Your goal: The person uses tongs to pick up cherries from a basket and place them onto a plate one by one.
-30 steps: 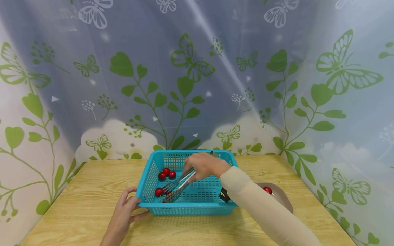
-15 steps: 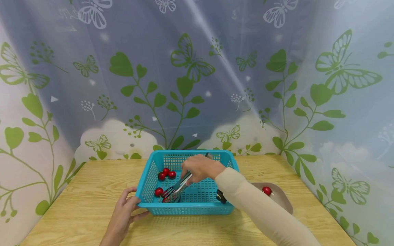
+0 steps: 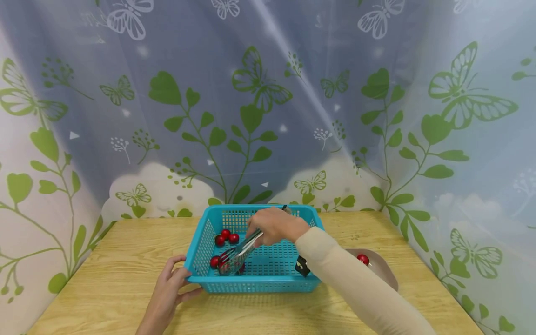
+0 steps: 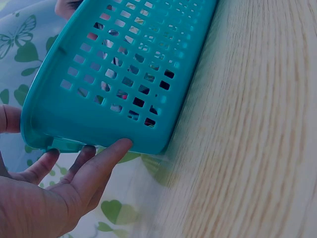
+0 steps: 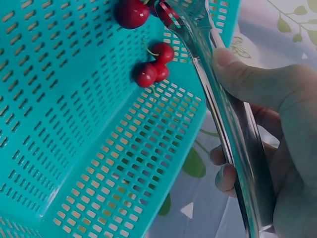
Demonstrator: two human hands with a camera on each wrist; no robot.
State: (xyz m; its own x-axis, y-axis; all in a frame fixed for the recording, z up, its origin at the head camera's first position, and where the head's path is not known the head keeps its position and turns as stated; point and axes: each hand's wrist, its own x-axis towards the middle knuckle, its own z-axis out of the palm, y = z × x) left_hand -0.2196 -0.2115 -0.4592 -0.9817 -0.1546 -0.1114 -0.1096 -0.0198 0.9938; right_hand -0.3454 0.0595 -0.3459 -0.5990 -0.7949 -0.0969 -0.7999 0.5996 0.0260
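My right hand [image 3: 276, 226] grips metal tongs [image 5: 225, 129] inside a blue plastic basket [image 3: 255, 279]. The slotted heads of the tongs point down toward the basket's near left corner, over red cherries. Red shows through the slots, but I cannot tell whether a cherry is pinched. One cherry [image 5: 132, 13] lies just beside the tong heads. Three more cherries [image 5: 146, 74] cluster farther back in the basket, some with green stems. My left hand [image 3: 167, 284] holds the basket's near left corner, its thumb [image 4: 111, 156] against the front wall and its fingers at the left side.
To the right of the basket, partly behind my right sleeve [image 3: 356, 279], stands a beige plate [image 3: 383, 270] with a cherry [image 3: 363, 259] on it. The wooden table [image 3: 138, 237] meets a printed curtain [image 3: 268, 139] at the back and sides.
The tong heads have shifted slightly and drawn closer together over the cherries at the near left corner. My left hand and the basket have stayed in place.
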